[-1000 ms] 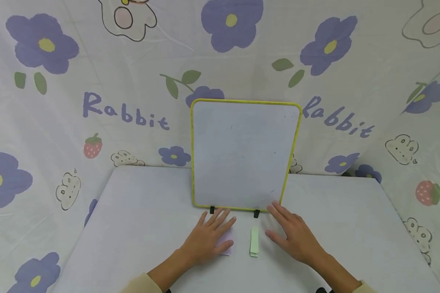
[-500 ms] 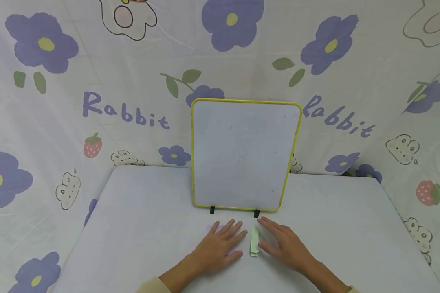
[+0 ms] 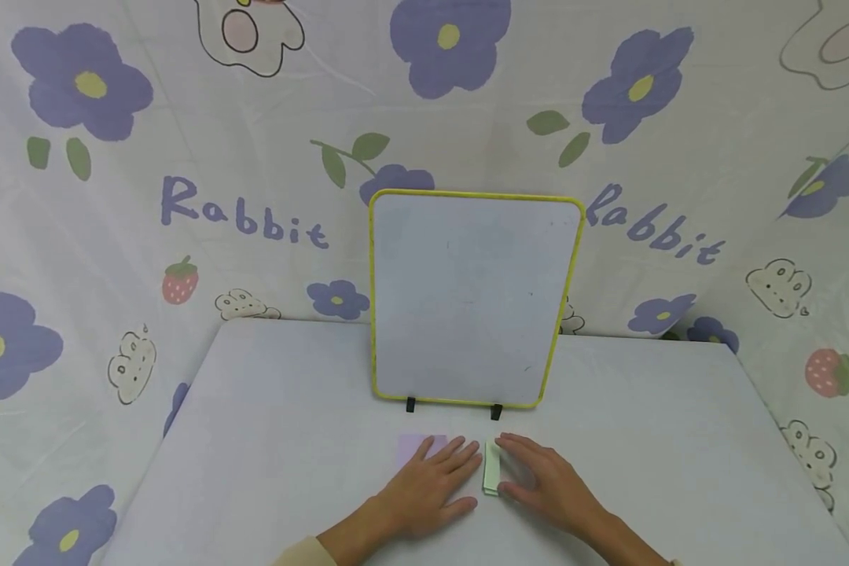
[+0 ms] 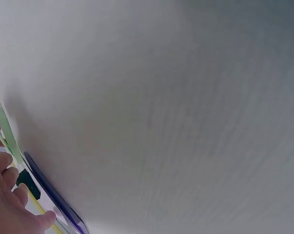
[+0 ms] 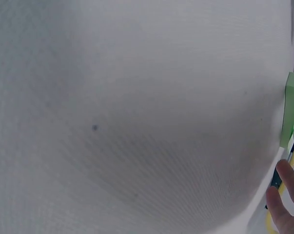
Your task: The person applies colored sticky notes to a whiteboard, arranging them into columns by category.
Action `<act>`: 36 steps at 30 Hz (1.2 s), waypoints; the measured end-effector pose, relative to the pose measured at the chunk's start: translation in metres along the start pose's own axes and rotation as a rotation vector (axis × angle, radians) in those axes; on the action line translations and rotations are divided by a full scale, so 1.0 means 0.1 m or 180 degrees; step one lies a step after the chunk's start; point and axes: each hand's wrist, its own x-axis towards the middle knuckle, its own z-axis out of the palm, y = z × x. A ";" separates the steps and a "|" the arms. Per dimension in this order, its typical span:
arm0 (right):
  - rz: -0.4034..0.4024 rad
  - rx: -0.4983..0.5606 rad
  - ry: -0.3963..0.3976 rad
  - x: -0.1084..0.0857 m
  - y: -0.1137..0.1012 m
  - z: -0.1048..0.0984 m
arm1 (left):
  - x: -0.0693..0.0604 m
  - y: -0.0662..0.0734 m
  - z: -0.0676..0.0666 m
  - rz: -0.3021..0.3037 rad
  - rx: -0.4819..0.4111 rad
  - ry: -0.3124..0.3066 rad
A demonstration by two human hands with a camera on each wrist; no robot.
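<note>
A narrow pale green block (image 3: 491, 468), layered at its near end, lies lengthwise on the white table between the hands. My left hand (image 3: 428, 487) is spread flat, its fingertips close to the block's left side. Under or just beyond those fingers lies a purple square sheet (image 3: 412, 446), partly hidden by the hand. On the other side my right hand (image 3: 552, 483) has its index fingertip and thumb by the block's right edge, its fingers loosely bent. Whether they touch it I cannot tell. In the right wrist view, the green block (image 5: 290, 109) looks thick and stands just beyond the fingers.
A whiteboard (image 3: 467, 299) with a yellow frame stands at the back middle of the table (image 3: 290, 440) on two black feet (image 3: 496, 412). Behind it hangs a white cloth (image 3: 269, 157) printed with flowers and rabbits.
My left hand has slid right and toward me, uncovering more of the purple sheet. The right hand has moved left and toward me, up to the green block, which stays in place.
</note>
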 end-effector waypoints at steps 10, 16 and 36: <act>0.0002 0.0008 0.0049 -0.04 0.00 0.06 | 0.01 0.01 0.05 0.0006 0.0021 -0.0106; -0.0029 0.0018 0.0035 -0.05 -0.01 0.07 | 0.00 0.03 0.04 0.0053 0.0064 -0.0074; -0.0342 -0.0054 0.0211 -0.06 0.01 0.11 | 0.00 0.06 0.03 0.0111 0.0152 -0.0052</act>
